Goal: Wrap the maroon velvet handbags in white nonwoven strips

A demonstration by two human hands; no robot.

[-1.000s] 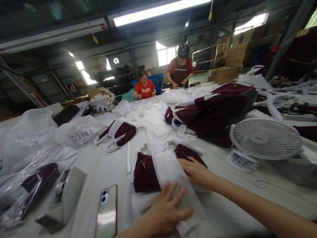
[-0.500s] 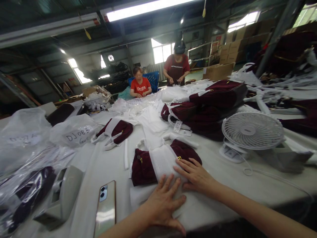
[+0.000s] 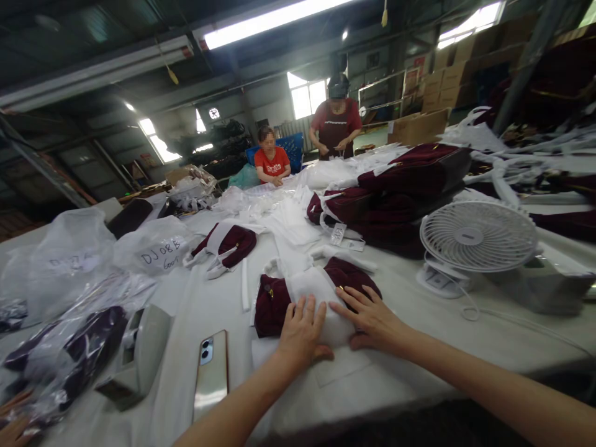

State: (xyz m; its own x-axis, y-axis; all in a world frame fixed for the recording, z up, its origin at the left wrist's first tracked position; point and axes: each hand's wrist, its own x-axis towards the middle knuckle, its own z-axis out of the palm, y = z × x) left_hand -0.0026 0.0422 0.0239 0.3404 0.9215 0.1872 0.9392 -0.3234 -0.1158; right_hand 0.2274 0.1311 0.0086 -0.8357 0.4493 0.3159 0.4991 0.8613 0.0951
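In front of me a dark maroon bag (image 3: 272,307) lies on the white-covered table, with a white wrapping sheet (image 3: 310,282) across its middle. My left hand (image 3: 302,332) rests on the sheet, fingers stretched out. Beside it my right hand (image 3: 367,316) lies with spread fingers on the sheet's right edge and the bag's right part, near a gold zip pull. Wrapped white straps stick out behind the bag. Under its front edge lies a flat white sheet (image 3: 344,372), partly covered by my hands.
A phone (image 3: 212,372) and a grey tape dispenser (image 3: 139,354) are on the left. Another wrapped maroon bag (image 3: 239,245) sits farther back. A white fan (image 3: 475,236) and stacked maroon bags (image 3: 400,211) stand right. Two people work across the table; another person's hand (image 3: 13,428) shows at lower left.
My left hand has moved forward from the bag's front edge onto the white wrapping sheet. My right hand stays on the bag. Another person's hand has appeared at lower left.
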